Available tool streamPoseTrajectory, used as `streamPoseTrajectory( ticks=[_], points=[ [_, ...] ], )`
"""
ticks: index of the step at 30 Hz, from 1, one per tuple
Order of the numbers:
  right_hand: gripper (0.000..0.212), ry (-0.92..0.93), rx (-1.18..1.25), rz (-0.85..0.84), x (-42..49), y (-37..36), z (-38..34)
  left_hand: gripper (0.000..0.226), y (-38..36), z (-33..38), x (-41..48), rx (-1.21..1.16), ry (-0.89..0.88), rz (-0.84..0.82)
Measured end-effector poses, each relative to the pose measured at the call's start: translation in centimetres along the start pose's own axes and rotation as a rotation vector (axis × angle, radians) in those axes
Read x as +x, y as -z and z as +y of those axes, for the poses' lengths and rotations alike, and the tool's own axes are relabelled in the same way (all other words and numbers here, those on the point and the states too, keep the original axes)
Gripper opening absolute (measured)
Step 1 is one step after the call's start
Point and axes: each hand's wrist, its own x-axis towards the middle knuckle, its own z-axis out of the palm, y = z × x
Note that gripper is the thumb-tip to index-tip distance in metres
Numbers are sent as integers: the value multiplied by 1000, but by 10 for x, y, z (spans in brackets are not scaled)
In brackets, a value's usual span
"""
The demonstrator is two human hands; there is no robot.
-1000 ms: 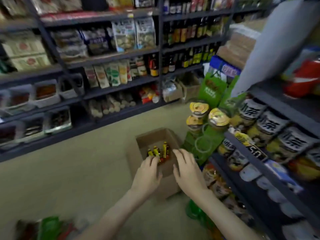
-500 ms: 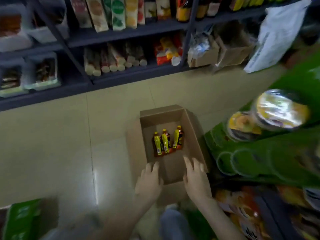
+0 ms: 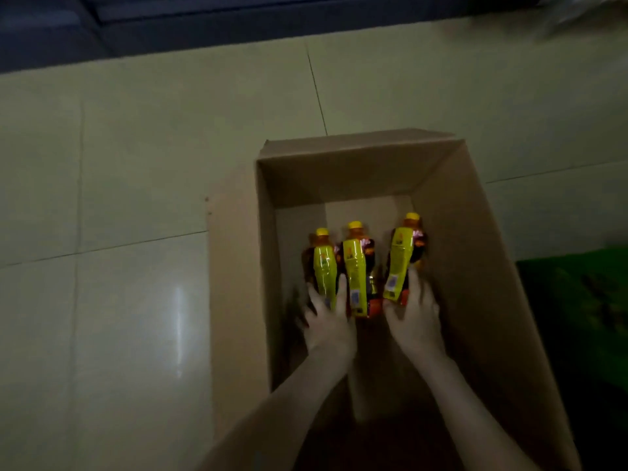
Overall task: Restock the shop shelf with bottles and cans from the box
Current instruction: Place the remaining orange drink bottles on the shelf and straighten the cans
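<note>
Both bare forearms are reaching down into the open cardboard box (image 3: 475, 266), which is sitting on the pale tiled floor (image 3: 136, 164), and both are running forward almost parallel with the wrists straight. Three bottles with yellow caps and yellow-green labels are sitting side by side in the far half of the box, their caps pointing toward the far wall; whether they are lying flat or standing is not something the view is making clear. The left hand (image 3: 328, 321) is gripping the lower end of the left bottle (image 3: 324, 266), back of the hand upward, with one finger running up the bottle's outer side and another sliding into the gap between it and the middle bottle (image 3: 355, 270). The right hand (image 3: 413, 317) is gripping the base of the right bottle (image 3: 402, 260), thumb lying against its inner side and a finger stretching up its outer side, close to the box's right wall. The middle bottle is sitting between the two hands with no hand holding it. Something green (image 3: 577, 300) is showing dimly on the floor just right of the box.
</note>
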Motion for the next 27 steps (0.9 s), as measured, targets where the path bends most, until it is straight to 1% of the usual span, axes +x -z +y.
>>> streamPoseTrajectory(
  ticks=[2, 4, 6, 9, 12, 13, 15, 18, 20, 22, 24, 26, 27],
  points=[
    [85, -44, 143, 54, 41, -18, 7, 80, -11, 4, 38, -68, 26, 45],
    [97, -98, 307, 51, 72, -28, 12, 90, -17, 7, 59, -142, 53, 46],
    [104, -167, 309, 1, 88, -31, 14, 95, -21, 7, 66, -178, 68, 44],
    [107, -206, 228, -9, 84, -24, 10, 80, -11, 6, 59, -257, 43, 47],
    [107, -189, 258, -47, 42, -7, 2, 65, 11, 6, 35, -362, 87, 35],
    [107, -184, 270, -56, 21, 1, -1, 64, 19, 5, 21, -413, 115, 6],
    [108, -187, 339, -65, -25, 23, -15, 66, 37, 1, -17, -563, 108, -61],
    [115, -229, 527, -71, -98, 72, -44, 68, 80, -8, -97, -948, 37, -164],
    [116, -236, 592, -74, -150, 112, -68, 61, 120, -14, -158, -1111, -66, -213],
    [118, -234, 618, -83, -197, 160, -98, 52, 168, -18, -216, -1156, -199, -262],
    [118, -218, 661, -88, -241, 209, -128, 48, 220, -16, -270, -1195, -270, -321],
    [111, -200, 779, -96, -285, 261, -162, 49, 272, -10, -322, -1207, -352, -364],
    [104, -179, 861, -105, -308, 288, -180, 50, 296, -5, -348, -1193, -405, -371]
  ],
)
